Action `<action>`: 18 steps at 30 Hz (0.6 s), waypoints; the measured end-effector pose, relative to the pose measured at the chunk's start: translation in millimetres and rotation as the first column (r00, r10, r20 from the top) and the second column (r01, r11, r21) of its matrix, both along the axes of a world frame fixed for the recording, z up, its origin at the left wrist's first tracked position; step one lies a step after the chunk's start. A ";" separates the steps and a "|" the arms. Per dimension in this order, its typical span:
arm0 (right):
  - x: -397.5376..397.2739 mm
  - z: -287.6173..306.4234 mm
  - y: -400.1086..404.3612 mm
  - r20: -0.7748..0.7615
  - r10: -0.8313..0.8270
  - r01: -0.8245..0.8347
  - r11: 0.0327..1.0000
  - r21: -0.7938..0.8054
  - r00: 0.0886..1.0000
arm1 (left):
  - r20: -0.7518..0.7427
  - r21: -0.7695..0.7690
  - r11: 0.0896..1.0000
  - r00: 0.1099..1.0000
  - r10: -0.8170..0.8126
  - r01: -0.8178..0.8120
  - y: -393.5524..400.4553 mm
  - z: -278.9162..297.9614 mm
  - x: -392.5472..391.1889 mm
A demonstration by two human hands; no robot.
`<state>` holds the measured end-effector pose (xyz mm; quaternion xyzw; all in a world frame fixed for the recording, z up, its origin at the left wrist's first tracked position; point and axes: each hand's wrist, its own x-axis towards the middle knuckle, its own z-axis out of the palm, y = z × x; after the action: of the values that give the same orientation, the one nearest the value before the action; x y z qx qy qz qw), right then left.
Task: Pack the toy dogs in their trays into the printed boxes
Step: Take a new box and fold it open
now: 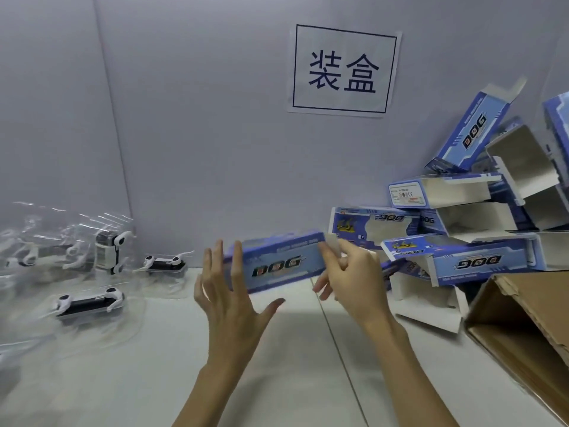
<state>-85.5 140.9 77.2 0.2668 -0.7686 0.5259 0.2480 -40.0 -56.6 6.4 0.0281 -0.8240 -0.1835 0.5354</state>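
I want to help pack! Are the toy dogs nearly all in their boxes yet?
Not nearly. No finished, closed box shows. In hand: one blue DOG box, the right hand pinching its end flap, the left hand open against it. Left to do: toy dogs in clear trays wait on the left, and a pile of open empty boxes sits on the right.
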 end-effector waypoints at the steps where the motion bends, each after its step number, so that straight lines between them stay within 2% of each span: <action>1: 0.8 -5.2 -4.5 0.000 0.007 -0.007 0.999 0.048 1.000 | -0.005 -0.070 0.997 1.000 0.026 -0.027 -2.7 0.1 -1.0; 3: 0.7 -16.4 -12.7 0.002 0.018 -0.018 0.993 0.113 1.000 | 0.048 -0.208 0.978 0.998 0.044 -0.034 -3.8 -2.4 -4.1; 5: 0.6 -27.1 -20.3 -0.052 0.032 -0.027 0.995 0.096 0.998 | 0.112 -0.217 0.975 0.993 -0.024 0.048 0.4 -6.8 -6.6; 8: 2.6 -40.6 -27.6 -0.167 0.078 -0.090 0.994 -0.063 0.983 | 0.162 -0.039 0.990 0.978 -0.130 0.138 4.2 -7.6 -3.7; 10: 4.2 -45.9 -29.7 -0.263 0.014 -0.063 0.982 -0.180 0.965 | 0.108 0.195 0.953 0.961 -0.255 0.231 0.4 -3.7 -1.4; 12: 2.0 -45.8 -30.7 -0.272 -0.051 -0.031 0.957 -0.288 0.961 | -0.010 0.415 0.820 0.903 -0.430 0.395 -6.1 5.3 1.1; 14: -0.8 -41.7 -27.9 -0.188 -0.045 -0.027 0.932 -0.361 0.981 | -0.106 0.594 0.599 0.790 -0.604 0.537 -11.9 15.0 4.5; 16: -4.0 -39.4 -23.6 -0.067 0.089 -0.107 0.926 -0.362 0.994 | -0.166 0.733 0.347 0.649 -0.743 0.585 -15.5 22.4 8.2; 17: -3.3 -38.9 -22.5 -0.013 0.185 -0.177 0.913 -0.368 0.983 | -0.157 0.758 0.289 0.595 -0.788 0.584 -17.6 23.1 8.8; 18: -0.9 -38.8 -22.9 0.022 0.264 -0.237 0.897 -0.373 0.964 | -0.125 0.763 0.276 0.552 -0.825 0.584 -19.0 22.8 10.0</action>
<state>-86.5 118.0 38.4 0.2933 -0.6241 0.6973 0.1956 -30.0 -75.6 29.2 -0.1059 -0.6658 -0.7103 0.2027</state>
